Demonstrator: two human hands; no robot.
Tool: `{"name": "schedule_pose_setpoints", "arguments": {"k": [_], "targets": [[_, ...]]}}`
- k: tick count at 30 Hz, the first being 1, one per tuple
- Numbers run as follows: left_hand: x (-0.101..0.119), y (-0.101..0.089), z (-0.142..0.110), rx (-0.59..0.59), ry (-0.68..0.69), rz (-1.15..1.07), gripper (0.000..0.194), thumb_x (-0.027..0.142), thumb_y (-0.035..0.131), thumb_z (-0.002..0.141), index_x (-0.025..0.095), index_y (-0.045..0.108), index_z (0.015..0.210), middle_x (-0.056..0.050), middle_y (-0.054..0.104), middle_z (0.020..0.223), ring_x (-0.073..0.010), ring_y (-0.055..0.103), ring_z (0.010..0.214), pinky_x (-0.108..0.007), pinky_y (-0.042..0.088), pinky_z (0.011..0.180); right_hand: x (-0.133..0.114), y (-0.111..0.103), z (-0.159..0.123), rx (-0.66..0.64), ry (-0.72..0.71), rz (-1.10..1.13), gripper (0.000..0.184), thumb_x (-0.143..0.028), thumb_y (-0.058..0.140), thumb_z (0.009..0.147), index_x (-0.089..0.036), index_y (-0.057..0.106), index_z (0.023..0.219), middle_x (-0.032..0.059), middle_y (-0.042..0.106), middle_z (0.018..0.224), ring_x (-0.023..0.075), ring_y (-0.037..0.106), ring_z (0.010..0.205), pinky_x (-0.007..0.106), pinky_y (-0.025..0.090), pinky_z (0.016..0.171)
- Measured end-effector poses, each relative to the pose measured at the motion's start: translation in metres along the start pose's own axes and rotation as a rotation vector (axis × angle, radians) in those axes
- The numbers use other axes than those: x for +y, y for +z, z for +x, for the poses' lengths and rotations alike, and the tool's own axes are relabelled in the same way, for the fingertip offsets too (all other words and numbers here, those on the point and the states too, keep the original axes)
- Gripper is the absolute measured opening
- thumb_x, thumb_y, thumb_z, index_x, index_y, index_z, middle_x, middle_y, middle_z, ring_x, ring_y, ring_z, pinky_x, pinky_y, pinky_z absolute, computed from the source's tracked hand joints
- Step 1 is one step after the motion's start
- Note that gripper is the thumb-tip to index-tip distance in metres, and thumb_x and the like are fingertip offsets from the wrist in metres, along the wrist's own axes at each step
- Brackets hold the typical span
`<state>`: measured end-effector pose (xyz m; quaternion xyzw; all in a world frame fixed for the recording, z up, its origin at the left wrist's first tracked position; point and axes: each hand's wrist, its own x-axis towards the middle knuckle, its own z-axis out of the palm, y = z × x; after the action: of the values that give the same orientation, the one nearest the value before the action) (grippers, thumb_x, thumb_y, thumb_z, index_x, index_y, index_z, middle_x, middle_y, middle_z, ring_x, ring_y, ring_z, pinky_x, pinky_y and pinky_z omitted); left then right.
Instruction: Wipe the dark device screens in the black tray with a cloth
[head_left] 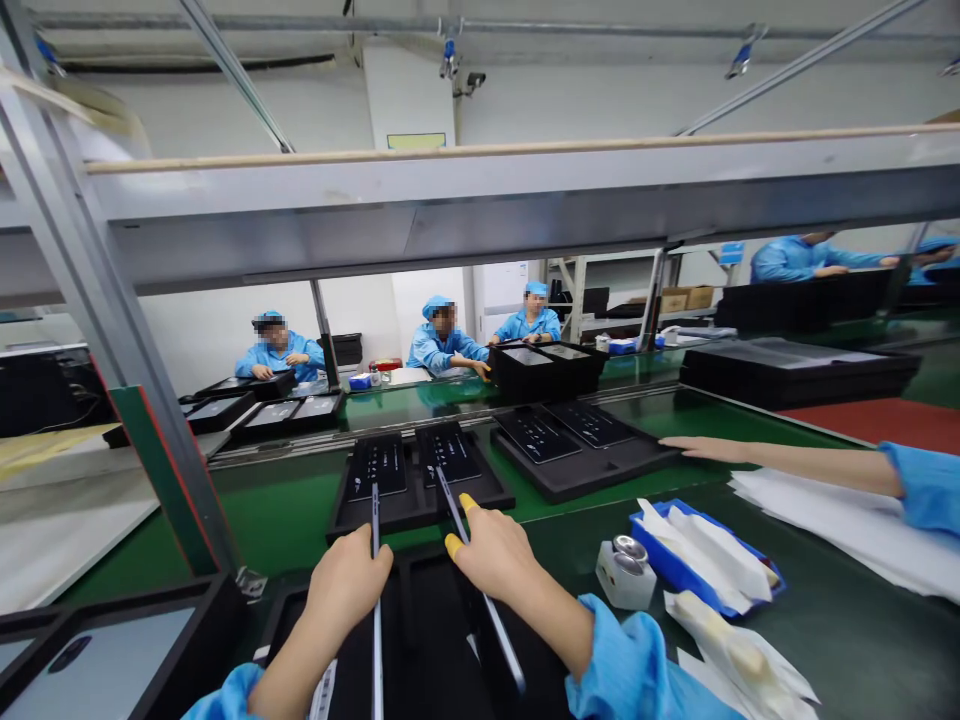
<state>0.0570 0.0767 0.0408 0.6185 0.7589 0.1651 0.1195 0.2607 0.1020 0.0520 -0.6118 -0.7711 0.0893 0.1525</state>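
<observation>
- Gripping edge-on, the left hand (341, 590) closes around a thin dark slab-shaped device (376, 600), and the right hand (495, 555), with yellow finger cots on two fingertips, closes around a second thin dark device (480, 590); both devices stand on edge over the near black moulded tray (420, 640) at 6 o'clock.
- Green conveyor belt (285, 510): it runs from 9 to 3 o'clock and carries the trays, so work appears to be mid-flow rather than finished.
- Black two-pocket tray with two dark panels (416, 475), at 12 o'clock just beyond the hands: both pockets are filled, so it looks loaded; the near tray appears only partly handled.
- Second black filled tray (581, 445), at 1 o'clock: a co-worker's hand (705, 447) lies flat against its right edge.
- Blue shallow tray of white wrapped strips (709, 560), at 3 o'clock.
- Small white block with a metal top (626, 572), touching that tray's left edge.
- Writing: the panels bear rows of pale marks, too small to read; a yellow-green sign (416, 141) on the far wall is also illegible, and no brand can be made out.
</observation>
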Motion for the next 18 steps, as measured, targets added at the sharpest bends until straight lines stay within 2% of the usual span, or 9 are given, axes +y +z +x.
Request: {"name": "schedule_pose_setpoints", "arguments": {"k": [3, 7, 9, 12, 15, 18], "targets": [[0.004, -0.005, 0.012, -0.012, -0.011, 0.007, 0.019, 0.032, 0.048, 0.094, 0.017, 0.059, 0.090, -0.003, 0.062, 0.085, -0.0185, 0.057, 0.080, -0.037, 0.047, 0.077, -0.004, -0.002, 0.007, -0.004, 0.009, 0.001, 0.053, -0.035, 0.056, 0.088, -0.007, 0.059, 0.133, 0.0198, 0.072, 0.109, 0.0362, 0.068, 0.104, 0.041, 0.050, 0.083], [0.003, -0.007, 0.024, -0.042, -0.040, 0.026, 0.022, 0.035, 0.049, 0.095, 0.016, 0.060, 0.090, -0.004, 0.063, 0.089, -0.0185, 0.059, 0.082, -0.039, 0.049, 0.081, -0.010, -0.006, 0.010, -0.038, 0.011, 0.018, 0.055, -0.038, 0.058, 0.087, -0.006, 0.059, 0.132, 0.0210, 0.071, 0.112, 0.0375, 0.067, 0.107, 0.043, 0.050, 0.086], [-0.002, -0.006, 0.029, -0.082, -0.050, 0.033, 0.025, 0.038, 0.051, 0.095, 0.016, 0.060, 0.088, -0.004, 0.063, 0.085, -0.0178, 0.059, 0.079, -0.038, 0.050, 0.080, -0.010, -0.007, 0.013, -0.091, 0.013, 0.024, 0.047, -0.038, 0.060, 0.085, -0.008, 0.067, 0.120, 0.0209, 0.072, 0.111, 0.0375, 0.068, 0.107, 0.041, 0.050, 0.084], [-0.009, -0.005, 0.035, -0.112, -0.044, 0.029, 0.029, 0.041, 0.051, 0.095, 0.016, 0.059, 0.082, -0.003, 0.063, 0.083, -0.0167, 0.060, 0.077, -0.037, 0.051, 0.080, -0.008, -0.007, 0.019, -0.176, 0.020, 0.033, 0.030, -0.033, 0.063, 0.080, -0.012, 0.076, 0.097, 0.0188, 0.075, 0.101, 0.0350, 0.071, 0.097, 0.035, 0.050, 0.073], [-0.012, -0.011, 0.031, -0.090, -0.036, 0.024, 0.031, 0.039, 0.048, 0.097, 0.016, 0.058, 0.078, -0.003, 0.063, 0.080, -0.0161, 0.059, 0.075, -0.036, 0.050, 0.078, -0.003, -0.010, 0.019, -0.167, 0.036, 0.036, 0.027, -0.025, 0.058, 0.081, -0.010, 0.075, 0.096, 0.0193, 0.075, 0.100, 0.0331, 0.072, 0.095, 0.032, 0.047, 0.068], [-0.006, -0.024, 0.011, 0.010, -0.017, 0.033, 0.029, 0.035, 0.041, 0.098, 0.017, 0.058, 0.081, -0.004, 0.064, 0.082, -0.0172, 0.059, 0.074, -0.035, 0.048, 0.074, -0.002, -0.016, 0.008, -0.073, 0.037, 0.045, 0.029, -0.027, 0.052, 0.087, -0.011, 0.072, 0.100, 0.0184, 0.074, 0.103, 0.0322, 0.071, 0.097, 0.032, 0.045, 0.069]]}}
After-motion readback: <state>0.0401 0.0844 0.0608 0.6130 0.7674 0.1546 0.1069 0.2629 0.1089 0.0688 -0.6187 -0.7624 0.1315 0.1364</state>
